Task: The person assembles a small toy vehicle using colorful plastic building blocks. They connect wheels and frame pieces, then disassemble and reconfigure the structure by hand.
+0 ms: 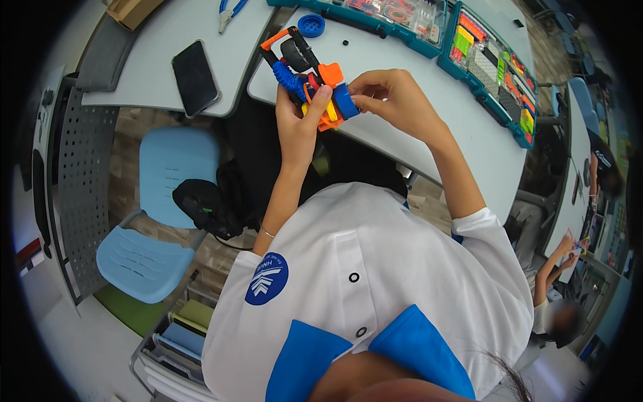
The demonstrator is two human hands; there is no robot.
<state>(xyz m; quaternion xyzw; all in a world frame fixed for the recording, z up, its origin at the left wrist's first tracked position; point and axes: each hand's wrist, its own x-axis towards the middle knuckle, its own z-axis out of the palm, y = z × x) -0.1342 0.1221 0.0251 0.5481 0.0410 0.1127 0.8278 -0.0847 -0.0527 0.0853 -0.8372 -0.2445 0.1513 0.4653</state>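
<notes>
1. Colourful plastic model (331, 72): held in both hands at the near-left corner of the right desk (465, 124); cannot tell whether it touches the top.
2. Left grip (299, 127) wraps the model's near-left side, thumb pressed on its face, covering part of it. Right grip (395, 100) pinches the blue ring (345, 102) at the model's right end between thumb and fingers.
3. Closest obstacle: blue cup (311, 27), just beyond the model's top. Small black piece (345, 43) lies beyond the model, towards its right.
4. Teal cases (483, 98) with sorted coloured parts stand open beyond and right of the model.
5. Left of the model, on the left desk (147, 74): dark phone (195, 78); farther off, blue-handled pliers (231, 15) and a cardboard box (134, 10).
6. Nearer than the model, to its left: light-blue chair (177, 167) and black bag (204, 206).
7. Count: model 1, cup 1, black piece 1, cases 2, phone 1, pliers 1, box 1, desks 2.
8. Edges: right desk's near edge runs under the right forearm, rightward from the model; a dark gap parts the desks left of it.
9. Open room: bare white top right of the model, past the right grip, up to the cases.
</notes>
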